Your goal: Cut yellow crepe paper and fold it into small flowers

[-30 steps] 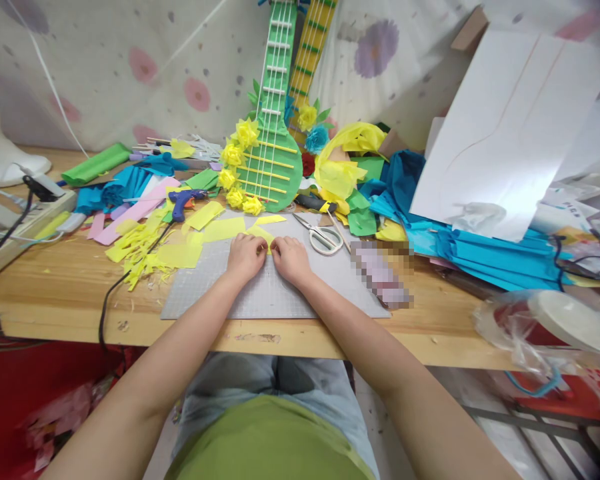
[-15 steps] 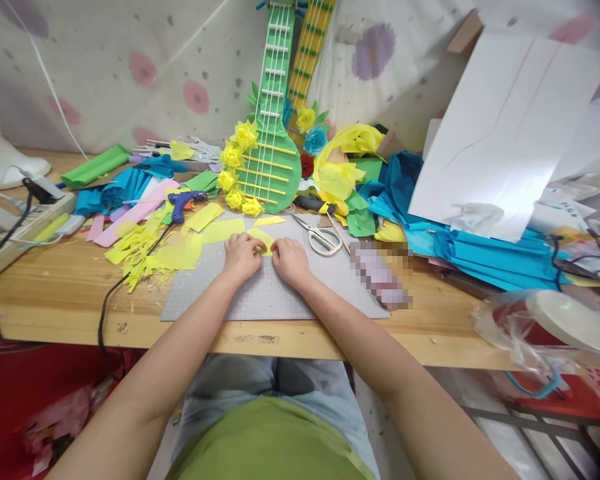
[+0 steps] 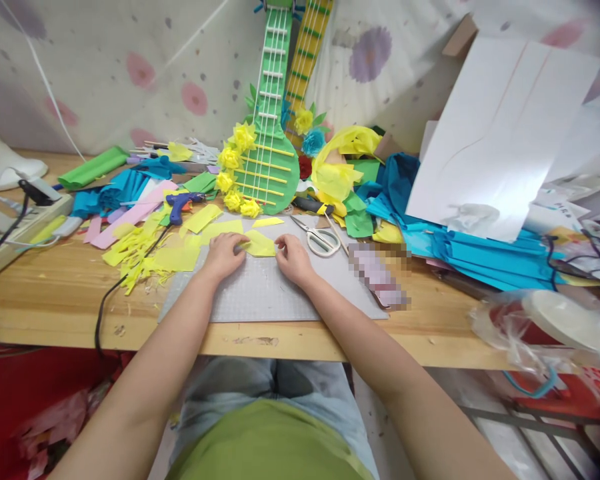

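one yellow paper piece [image 3: 260,245] lies on one grey mat [image 3: 265,300], left hand [image 3: 224,256] at its left end, right hand [image 3: 293,258] at its right, both curled; whether either pinches it, i cannot tell. right lies one pair of scissors [image 3: 312,232]; left, one glue gun [image 3: 177,209]; far, five flowers [image 3: 245,137] on one green instrument [image 3: 275,167].

Near the middle of the frame, the two hands, which a second ago nearly meet fingertip to fingertip, are now clearly apart: the left hand [image 3: 224,257] has moved toward the left of the frame, the right hand [image 3: 295,260] slightly toward the right. The piece of yellow paper [image 3: 260,245], mostly hidden by the fingers before, now shows as a wider sheet between them. The left hand now overlaps the lower edge of the yellow strip [image 3: 223,229] beside it, which earlier shows more fully.
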A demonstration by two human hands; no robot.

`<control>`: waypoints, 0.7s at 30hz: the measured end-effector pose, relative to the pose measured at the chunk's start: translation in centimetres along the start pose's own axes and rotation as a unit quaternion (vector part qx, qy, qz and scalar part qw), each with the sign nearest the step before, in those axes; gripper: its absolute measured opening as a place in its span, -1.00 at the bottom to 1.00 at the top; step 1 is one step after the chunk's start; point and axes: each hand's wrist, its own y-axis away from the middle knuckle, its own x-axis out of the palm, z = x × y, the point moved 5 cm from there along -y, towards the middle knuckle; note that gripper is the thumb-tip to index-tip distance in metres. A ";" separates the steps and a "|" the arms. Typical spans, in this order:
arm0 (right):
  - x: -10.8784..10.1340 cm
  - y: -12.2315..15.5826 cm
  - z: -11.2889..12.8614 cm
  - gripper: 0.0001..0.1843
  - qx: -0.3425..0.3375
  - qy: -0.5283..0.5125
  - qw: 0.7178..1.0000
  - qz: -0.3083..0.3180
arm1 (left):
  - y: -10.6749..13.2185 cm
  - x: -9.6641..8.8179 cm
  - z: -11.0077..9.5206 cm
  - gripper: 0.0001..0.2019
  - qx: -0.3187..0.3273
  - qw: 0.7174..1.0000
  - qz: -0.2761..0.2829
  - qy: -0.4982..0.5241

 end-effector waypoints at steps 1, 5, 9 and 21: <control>-0.1 0.0 0.0 -0.66 -0.010 0.002 1.000 -0.002 | 0.0 0.0 0.0 -0.75 -0.003 1.000 -0.001 -0.007; -0.6 0.3 0.4 -0.64 -0.059 0.036 0.998 0.002 | 0.0 0.5 -0.7 -0.78 -0.003 0.999 -0.015 -0.042; -0.6 0.5 1.2 -0.67 -0.106 0.083 0.991 0.022 | 0.2 0.9 -1.4 -0.77 -0.015 0.998 -0.037 -0.054; 0.6 -0.4 1.9 -0.74 -0.151 0.203 0.966 0.047 | 0.3 0.8 -2.7 -0.53 -0.014 0.999 -0.030 -0.008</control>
